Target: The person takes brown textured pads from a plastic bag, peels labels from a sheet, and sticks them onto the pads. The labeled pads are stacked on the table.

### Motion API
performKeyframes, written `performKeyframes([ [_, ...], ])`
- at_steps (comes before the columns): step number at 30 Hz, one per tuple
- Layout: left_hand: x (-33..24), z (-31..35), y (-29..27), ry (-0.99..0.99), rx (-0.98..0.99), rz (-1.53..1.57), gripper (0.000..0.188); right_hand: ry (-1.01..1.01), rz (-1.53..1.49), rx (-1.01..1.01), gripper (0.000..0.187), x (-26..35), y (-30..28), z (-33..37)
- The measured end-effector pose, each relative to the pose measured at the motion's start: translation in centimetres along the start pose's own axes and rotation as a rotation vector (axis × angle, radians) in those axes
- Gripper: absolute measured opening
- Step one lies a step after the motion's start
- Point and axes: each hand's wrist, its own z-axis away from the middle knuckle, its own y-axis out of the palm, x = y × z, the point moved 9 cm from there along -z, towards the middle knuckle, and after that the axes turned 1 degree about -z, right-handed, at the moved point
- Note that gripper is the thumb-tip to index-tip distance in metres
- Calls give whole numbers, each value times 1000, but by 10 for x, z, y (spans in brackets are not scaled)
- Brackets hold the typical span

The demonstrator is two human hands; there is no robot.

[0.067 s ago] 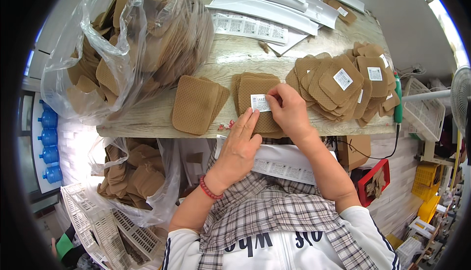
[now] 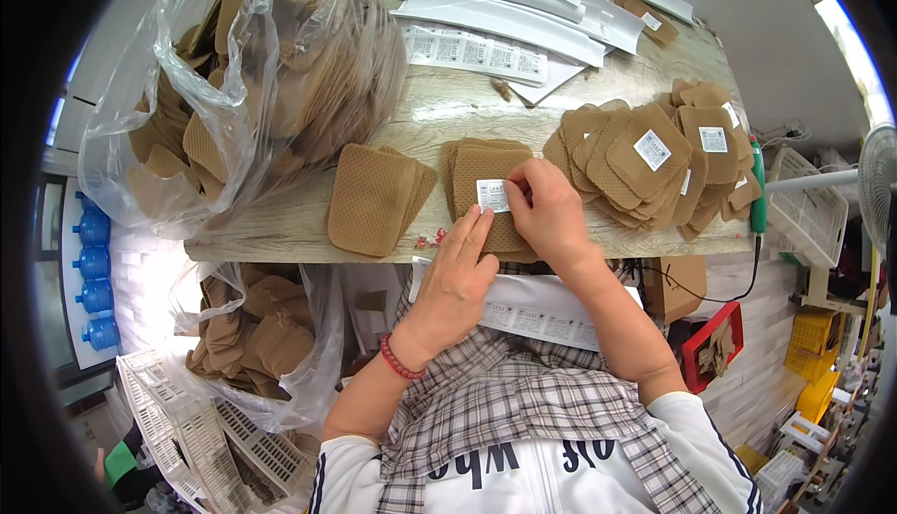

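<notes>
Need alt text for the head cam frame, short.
Both hands press a small white label onto the top tan mesh patch of a stack on a wooden table: right hand on the label, left hand steadying. Labelled patches lie right, a clear bag of patches left.

Red bead bracelet (image 2: 402,359), white pushed-up sleeves (image 2: 696,439), plaid apron (image 2: 523,402)
</notes>
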Motion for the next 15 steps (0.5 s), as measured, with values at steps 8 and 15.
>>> performKeyframes([
  [8,-4,0,-1,22,-23,-37,2,155,-53,-144,30,-30,-3,5],
  [15,-7,3,-3,57,-52,-47,12,318,-272,-183,15,-53,-9,-4],
])
